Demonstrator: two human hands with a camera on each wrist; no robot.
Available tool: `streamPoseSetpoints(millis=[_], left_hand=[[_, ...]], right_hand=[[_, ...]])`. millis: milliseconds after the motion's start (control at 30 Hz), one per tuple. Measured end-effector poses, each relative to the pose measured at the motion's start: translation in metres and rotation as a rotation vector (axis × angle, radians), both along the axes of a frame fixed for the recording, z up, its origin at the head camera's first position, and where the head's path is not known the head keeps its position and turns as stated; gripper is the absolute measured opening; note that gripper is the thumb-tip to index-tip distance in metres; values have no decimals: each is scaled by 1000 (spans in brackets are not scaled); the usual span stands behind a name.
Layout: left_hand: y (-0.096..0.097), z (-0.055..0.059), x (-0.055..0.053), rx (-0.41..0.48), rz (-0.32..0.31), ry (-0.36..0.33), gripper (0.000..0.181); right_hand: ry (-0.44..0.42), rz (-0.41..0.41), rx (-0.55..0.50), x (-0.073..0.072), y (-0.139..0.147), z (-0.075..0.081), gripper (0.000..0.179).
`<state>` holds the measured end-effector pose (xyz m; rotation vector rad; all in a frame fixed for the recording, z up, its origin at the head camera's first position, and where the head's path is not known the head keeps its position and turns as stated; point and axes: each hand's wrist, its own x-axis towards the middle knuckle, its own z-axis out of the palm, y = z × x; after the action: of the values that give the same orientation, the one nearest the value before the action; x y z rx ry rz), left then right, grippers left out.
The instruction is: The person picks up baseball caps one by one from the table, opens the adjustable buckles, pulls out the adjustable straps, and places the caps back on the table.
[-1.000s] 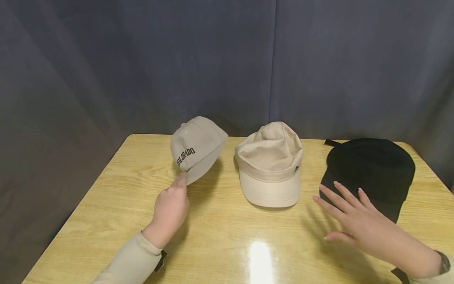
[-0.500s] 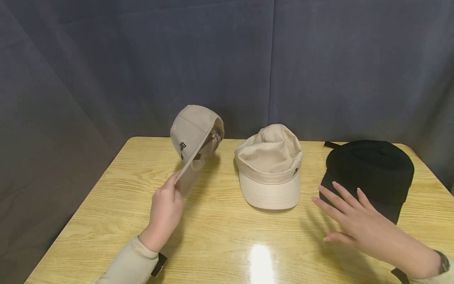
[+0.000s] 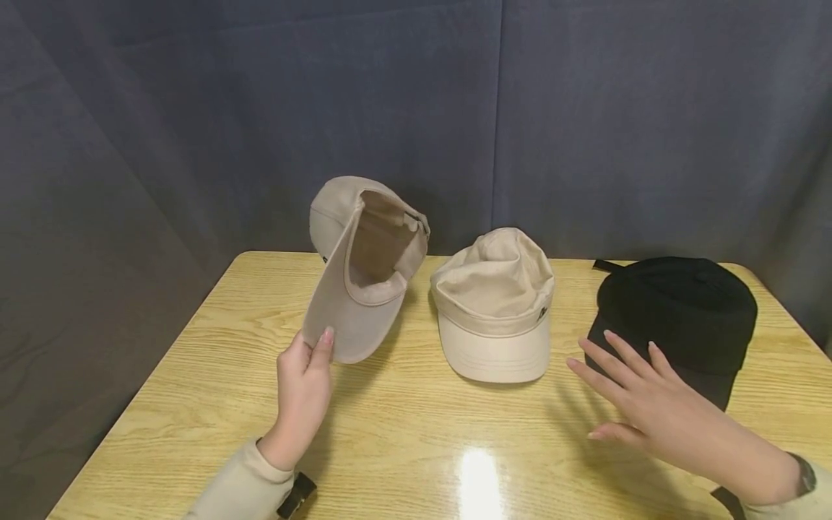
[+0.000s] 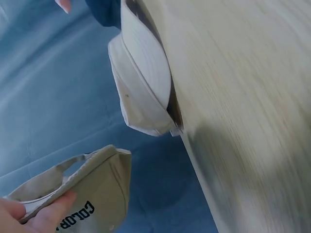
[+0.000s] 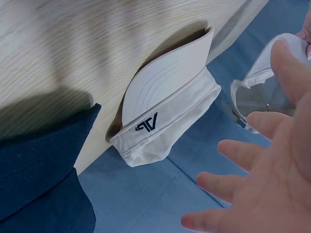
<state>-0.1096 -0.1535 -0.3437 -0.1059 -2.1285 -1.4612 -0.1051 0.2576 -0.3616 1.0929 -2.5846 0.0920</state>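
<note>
while a dark curtain (image 3: 364, 101) hangs across the back, a wood-grained surface (image 3: 422, 440) spreads in front of it, bearing two caps in a row. the black cap (image 3: 676, 310) lies at the right, its brim toward the person; the cream cap (image 3: 497, 296) sits in the middle, brim also facing the person, its crown creased. left of that one, the beige cap (image 3: 373, 267) is held up above the surface, tilted so that its hollow inside shows. of the hands, the right hand (image 3: 656, 415) is spread wide, palm down, its fingertips overlapping the black cap's brim in the head view, and holding nothing. the left hand (image 3: 305, 379) pinches the beige cap's brim, thumb on the underside. dark lettering (image 4: 77, 217) marks the beige cap's front, partly out of sight; a small dark logo (image 5: 147, 122) marks the cream cap's band.
</note>
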Motion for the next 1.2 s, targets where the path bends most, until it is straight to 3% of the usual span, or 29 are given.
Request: streamPoseSetpoints(millis=[300, 567, 833, 1000, 1200], left_hand=[[5, 3, 4, 169, -25, -37, 21], [11, 3, 7, 370, -106, -53, 19], [15, 3, 10, 467, -128, -71, 18], [16, 3, 12, 561, -177, -73, 13], [17, 2, 13, 601, -256, -59, 16]], right_hand=[[2, 1, 1, 0, -1, 2, 80], [-20, -15, 16, 0, -1, 3, 84], [-35, -17, 6, 0, -3, 4, 82], [-30, -10, 1, -1, -3, 5, 80], [-54, -23, 10, -1, -4, 6, 81]])
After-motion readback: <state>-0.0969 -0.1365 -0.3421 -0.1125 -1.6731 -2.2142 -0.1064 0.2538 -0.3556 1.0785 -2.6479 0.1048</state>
